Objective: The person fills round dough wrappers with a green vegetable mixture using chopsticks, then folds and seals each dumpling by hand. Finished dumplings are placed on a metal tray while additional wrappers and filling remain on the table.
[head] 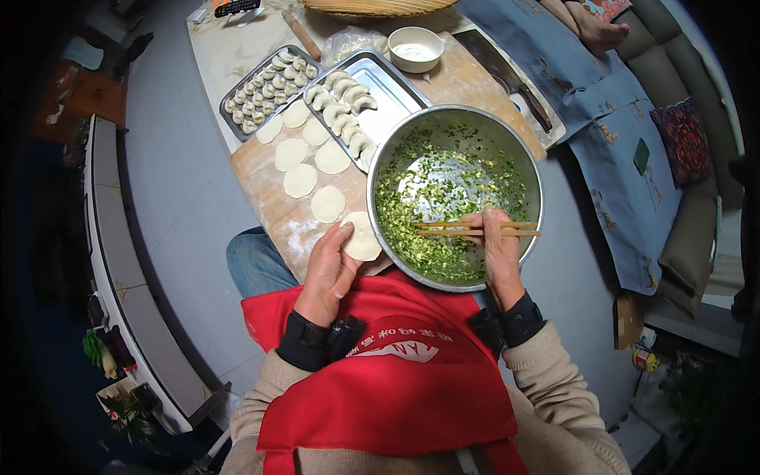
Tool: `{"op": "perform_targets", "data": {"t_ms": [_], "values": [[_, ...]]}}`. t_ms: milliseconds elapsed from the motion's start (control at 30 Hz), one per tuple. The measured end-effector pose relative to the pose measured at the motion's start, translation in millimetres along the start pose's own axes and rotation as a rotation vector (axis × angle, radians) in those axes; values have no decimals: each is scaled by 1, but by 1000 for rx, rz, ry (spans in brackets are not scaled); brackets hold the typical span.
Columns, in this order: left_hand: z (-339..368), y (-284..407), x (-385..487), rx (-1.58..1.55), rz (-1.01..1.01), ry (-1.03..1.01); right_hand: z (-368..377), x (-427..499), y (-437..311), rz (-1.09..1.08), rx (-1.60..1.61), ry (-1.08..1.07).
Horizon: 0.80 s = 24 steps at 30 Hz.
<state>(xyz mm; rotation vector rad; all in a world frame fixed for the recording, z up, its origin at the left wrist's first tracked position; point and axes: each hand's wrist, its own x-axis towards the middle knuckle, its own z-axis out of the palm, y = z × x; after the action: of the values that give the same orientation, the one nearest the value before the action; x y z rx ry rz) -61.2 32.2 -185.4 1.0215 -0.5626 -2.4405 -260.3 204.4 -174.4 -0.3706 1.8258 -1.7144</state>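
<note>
My left hand holds a round dough wrapper by its edge, just left of a large metal bowl. Chopped green filling with pale yellow bits coats the bowl's bottom and sides. Over the bowl's near right part, my right hand grips a pair of wooden chopsticks, their tips pointing left above the filling. Several more flat wrappers lie on the floured wooden board. Behind them, a metal tray carries folded dumplings along its left side.
A smaller tray full of dumplings stands at the far left. Farther back are a rolling pin, a plastic bag, and a bowl of flour. A cleaver lies at right. Another person's foot rests beyond.
</note>
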Motion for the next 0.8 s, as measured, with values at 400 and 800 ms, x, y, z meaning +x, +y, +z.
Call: {"op": "perform_targets", "data": {"t_ms": [400, 800], "values": [[-3, 1, -1, -41, 14, 6, -11, 22, 10, 393, 328, 44], [5, 30, -23, -58, -28, -17, -20, 27, 3, 488, 550, 39]]}}
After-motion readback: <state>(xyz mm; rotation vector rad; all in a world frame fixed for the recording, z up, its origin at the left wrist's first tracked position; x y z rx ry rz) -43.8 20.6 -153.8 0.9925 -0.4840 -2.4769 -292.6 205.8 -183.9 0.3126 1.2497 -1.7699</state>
